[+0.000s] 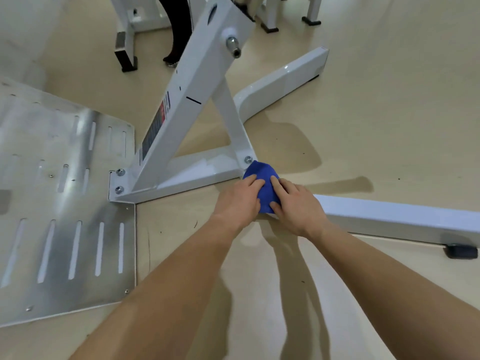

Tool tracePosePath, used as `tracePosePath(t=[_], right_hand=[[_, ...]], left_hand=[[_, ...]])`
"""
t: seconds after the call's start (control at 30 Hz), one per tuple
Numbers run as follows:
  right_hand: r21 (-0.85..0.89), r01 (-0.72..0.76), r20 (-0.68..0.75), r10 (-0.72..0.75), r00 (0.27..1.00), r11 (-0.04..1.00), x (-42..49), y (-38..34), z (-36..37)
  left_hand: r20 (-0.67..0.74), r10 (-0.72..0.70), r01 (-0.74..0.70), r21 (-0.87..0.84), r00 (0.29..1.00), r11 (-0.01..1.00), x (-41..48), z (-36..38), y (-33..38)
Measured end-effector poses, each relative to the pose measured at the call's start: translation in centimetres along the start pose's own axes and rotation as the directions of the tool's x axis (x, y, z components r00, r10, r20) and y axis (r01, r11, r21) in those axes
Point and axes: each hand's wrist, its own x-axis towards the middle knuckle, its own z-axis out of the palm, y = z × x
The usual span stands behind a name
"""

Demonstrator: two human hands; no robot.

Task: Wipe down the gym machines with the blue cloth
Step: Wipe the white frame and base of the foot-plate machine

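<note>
A blue cloth [262, 175] lies bunched over the joint of a white gym machine frame [192, 172], just below a bolt. My left hand [239, 198] presses on the cloth's left side with fingers laid over it. My right hand [293, 201] holds the cloth's right side, thumb tucked against its lower edge. Both hands hide the lower part of the cloth and the frame under it.
A slotted metal footplate [65, 203] lies on the floor at the left. A white floor beam [402, 216] with a black rubber foot [461, 252] runs right. Another beam [283, 81] angles away. A steel peg [233, 46] juts from the sloping upright. A person's dark leg [179, 29] stands beyond.
</note>
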Motion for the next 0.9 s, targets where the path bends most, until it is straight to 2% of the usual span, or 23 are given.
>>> tracePosePath(t=[0.17, 0.3, 0.37, 0.47, 0.57, 0.63, 0.7, 0.8, 0.9], right_hand=[[0.093, -0.072, -0.068, 0.079, 0.995, 0.993, 2.5, -2.1, 0.8], [0.121, -0.107, -0.147, 0.124, 0.981, 0.987, 1.6, -2.6, 0.9], [0.223, -0.117, -0.207, 0.164, 0.964, 0.968, 1.6, -2.4, 0.5], [0.295, -0.128, -0.241, 0.203, 0.949, 0.947, 2.4, -2.4, -0.7], [0.464, -0.176, -0.162, 0.278, 0.947, 0.868, 3.1, -2.6, -1.8], [0.535, -0.153, -0.087, 0.234, 0.968, 0.831, 3.5, -3.0, -2.2], [0.606, -0.092, -0.051, 0.155, 0.987, 0.790, 3.9, -3.4, -2.3], [0.688, -0.024, -0.103, 0.130, 0.986, 0.726, 5.2, -3.8, -3.2], [0.750, -0.015, -0.193, 0.240, 0.951, 0.661, 7.2, -4.4, -5.6]], left_hand=[[0.072, -0.019, 0.023, -0.052, 0.997, 0.998, 0.0, 1.0, -3.3], [-0.009, -0.039, 0.035, -0.253, 0.999, 0.967, 0.3, 1.4, -3.6], [-0.068, -0.101, 0.068, -0.379, 0.993, 0.923, 0.8, 1.6, -3.4], [-0.062, -0.184, 0.133, -0.473, 0.981, 0.871, 1.5, 1.5, -2.9], [-0.088, -0.245, 0.159, -0.545, 0.965, 0.823, 2.1, 1.3, -2.9], [-0.122, -0.313, 0.172, -0.625, 0.942, 0.761, 2.4, 0.7, -2.9], [-0.107, -0.386, 0.181, -0.749, 0.916, 0.637, 2.4, -0.2, -2.8], [-0.111, -0.417, 0.149, -0.827, 0.902, 0.542, 2.4, -2.2, -2.6], [-0.166, -0.396, 0.084, -0.835, 0.903, 0.543, 2.8, -4.8, -3.0]])
